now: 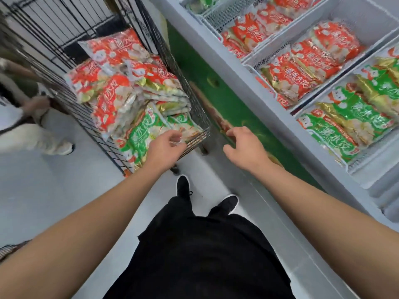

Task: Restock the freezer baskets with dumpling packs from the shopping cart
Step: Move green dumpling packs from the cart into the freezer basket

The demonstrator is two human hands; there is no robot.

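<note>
1. Left hand [165,145] reaches over the near corner of the shopping cart [195,108]; fingers loosely curled above a green dumpling pack [138,140]; fingertips at the pack's clear edge, but cannot tell if they actually pinch it or just hover.
2. Right hand [246,148] hangs in the gap between cart and freezer [226,100]; fingers relaxed and slightly bent, holding nothing.
3. Cart is black wire, on the left; stacked inside are red dumpling packs [114,52] piled toward the far side, a few gold-edged packs in the middle, green ones nearest the person.
4. Freezer runs along the right, green front panel, pale rim, lid open.
5. Freezer baskets [248,63] are white mesh, side by side; the middle ones hold red packs [311,59] standing in rows.
6. Nearest basket holds green packs [354,117], also in rows, gold edges showing.
7. Far basket at the top has more green and red packs, blurred, details unclear.
8. Person wears black trousers [200,255] and black shoes [183,186] with white soles, standing on a pale grey floor [43,190] between cart and freezer.
9. A second person's leg and pale shoe [62,147] at the left edge, just beside the cart; a hand there is blurred.
</note>
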